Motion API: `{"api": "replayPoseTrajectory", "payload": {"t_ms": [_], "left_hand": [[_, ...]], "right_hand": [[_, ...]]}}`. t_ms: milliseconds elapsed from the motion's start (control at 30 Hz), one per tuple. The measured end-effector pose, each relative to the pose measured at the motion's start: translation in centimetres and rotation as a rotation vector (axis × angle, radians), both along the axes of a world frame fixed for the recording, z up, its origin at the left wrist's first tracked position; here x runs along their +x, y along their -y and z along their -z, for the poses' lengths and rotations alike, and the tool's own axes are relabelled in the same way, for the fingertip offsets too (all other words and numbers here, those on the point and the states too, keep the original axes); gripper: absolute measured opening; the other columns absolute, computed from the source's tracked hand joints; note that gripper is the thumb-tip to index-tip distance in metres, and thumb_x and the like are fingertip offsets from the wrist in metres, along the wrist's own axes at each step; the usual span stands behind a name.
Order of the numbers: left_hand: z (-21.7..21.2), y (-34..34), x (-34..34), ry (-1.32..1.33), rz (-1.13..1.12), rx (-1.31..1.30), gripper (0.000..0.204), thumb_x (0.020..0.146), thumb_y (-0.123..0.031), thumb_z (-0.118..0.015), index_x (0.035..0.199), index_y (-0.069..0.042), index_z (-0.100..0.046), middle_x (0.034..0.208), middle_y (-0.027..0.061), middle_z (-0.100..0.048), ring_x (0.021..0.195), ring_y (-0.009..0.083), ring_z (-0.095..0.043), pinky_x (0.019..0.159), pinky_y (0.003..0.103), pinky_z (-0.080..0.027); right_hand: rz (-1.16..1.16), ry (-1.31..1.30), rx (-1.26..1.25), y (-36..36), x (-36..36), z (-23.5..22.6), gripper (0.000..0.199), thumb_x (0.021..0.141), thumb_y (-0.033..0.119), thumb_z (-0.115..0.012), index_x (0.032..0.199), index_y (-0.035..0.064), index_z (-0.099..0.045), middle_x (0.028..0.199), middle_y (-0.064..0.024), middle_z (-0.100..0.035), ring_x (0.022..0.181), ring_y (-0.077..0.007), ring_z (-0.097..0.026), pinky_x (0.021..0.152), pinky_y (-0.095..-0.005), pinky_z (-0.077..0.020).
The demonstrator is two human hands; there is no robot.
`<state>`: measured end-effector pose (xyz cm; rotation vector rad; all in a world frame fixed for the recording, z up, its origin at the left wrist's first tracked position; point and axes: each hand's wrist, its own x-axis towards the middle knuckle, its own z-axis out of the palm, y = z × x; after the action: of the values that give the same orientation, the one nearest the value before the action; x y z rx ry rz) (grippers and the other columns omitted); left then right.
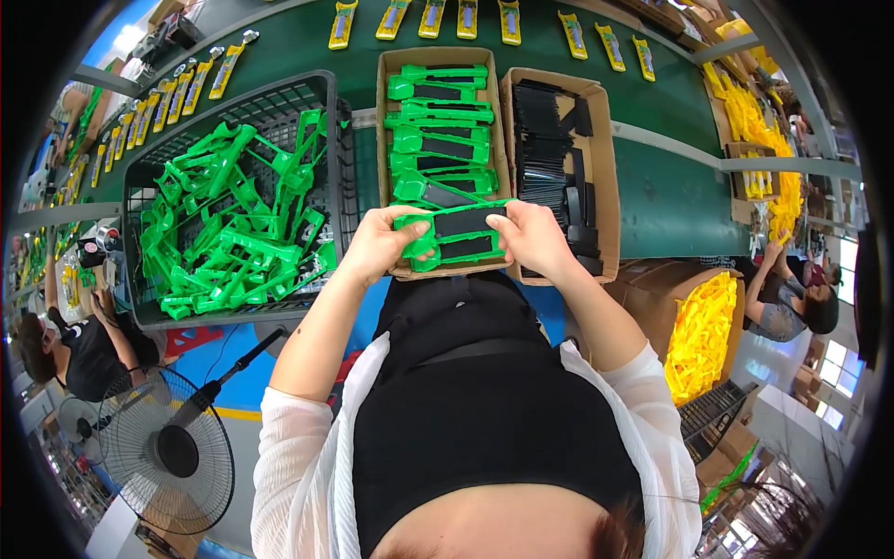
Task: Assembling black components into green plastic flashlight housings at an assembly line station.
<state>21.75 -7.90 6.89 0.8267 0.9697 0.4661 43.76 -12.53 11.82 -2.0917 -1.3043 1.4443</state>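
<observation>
Between my two hands is a green plastic frame with a black panel [468, 221] in it, held level over the near end of a cardboard box [383, 140]. My left hand [380, 246] is closed on its left end, thumb on top. My right hand [538, 237] grips the right end, its thumb pressing at the black panel's edge. Under and beyond it, similar green frames with black panels [445, 147] lie stacked in rows in the box. A second cardboard box [610, 177] on the right holds black flat strips [540, 140], several of them loose.
A dark grey crate [332, 112] of loose green frames [228, 219] stands at left. Yellow packaged items [431, 19] line the green conveyor belt [661, 205]. Yellow parts [700, 337] fill a carton at lower right. A fan [177, 451] stands lower left. Other people work at both sides.
</observation>
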Motion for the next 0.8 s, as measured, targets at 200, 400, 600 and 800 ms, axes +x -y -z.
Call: {"api": "replayPoseTrajectory", "payload": {"t_ms": [200,400,600,800], "left_hand": [[-0.6,-0.2,0.0,-0.095,-0.017,0.052,0.015,0.085,-0.003,-0.058,0.097,0.006,-0.058,0.079,0.0086,-0.062,0.063,0.0163,-0.061,0.054,0.026,-0.048],[0.0,-0.5,0.1,-0.117,0.005,0.07,0.018,0.086,-0.008,-0.058,0.1,0.004,-0.058,0.075,0.0082,-0.062,0.061,0.015,-0.06,0.054,0.026,-0.048],[0.8,-0.1,-0.6,-0.004,0.03,-0.06,0.018,0.085,-0.006,-0.059,0.101,0.003,-0.058,0.082,0.0078,-0.061,0.063,0.0163,-0.061,0.057,0.028,-0.052],[1.8,0.1,-1.1,0.045,0.035,-0.028,0.019,0.084,-0.005,-0.06,0.101,0.002,-0.059,0.082,0.0067,-0.061,0.065,0.0146,-0.06,0.058,0.027,-0.052]], "right_hand": [[-0.018,-0.019,0.035,-0.2,-0.5,-1.1,0.029,0.087,0.022,-0.055,0.071,-0.0021,-0.051,0.059,-0.0082,-0.058,0.047,-0.0135,-0.058,0.045,-0.0282,-0.046],[-0.059,0.027,0.093,-0.3,-0.5,-0.5,0.029,0.087,0.02,-0.055,0.068,-0.0017,-0.05,0.055,-0.008,-0.057,0.044,-0.0138,-0.057,0.045,-0.0281,-0.0456],[0.01,-0.094,-0.002,-0.3,0.1,2.1,0.03,0.086,0.022,-0.056,0.068,-0.0013,-0.05,0.057,-0.0097,-0.058,0.047,-0.0182,-0.058,0.047,-0.0308,-0.0472],[-0.207,0.67,0.325,0.2,0.1,2.6,0.042,0.077,0.037,-0.066,0.087,-0.001,-0.051,0.066,-0.0128,-0.061,0.057,-0.0285,-0.061,0.054,-0.0354,-0.0483]]}}
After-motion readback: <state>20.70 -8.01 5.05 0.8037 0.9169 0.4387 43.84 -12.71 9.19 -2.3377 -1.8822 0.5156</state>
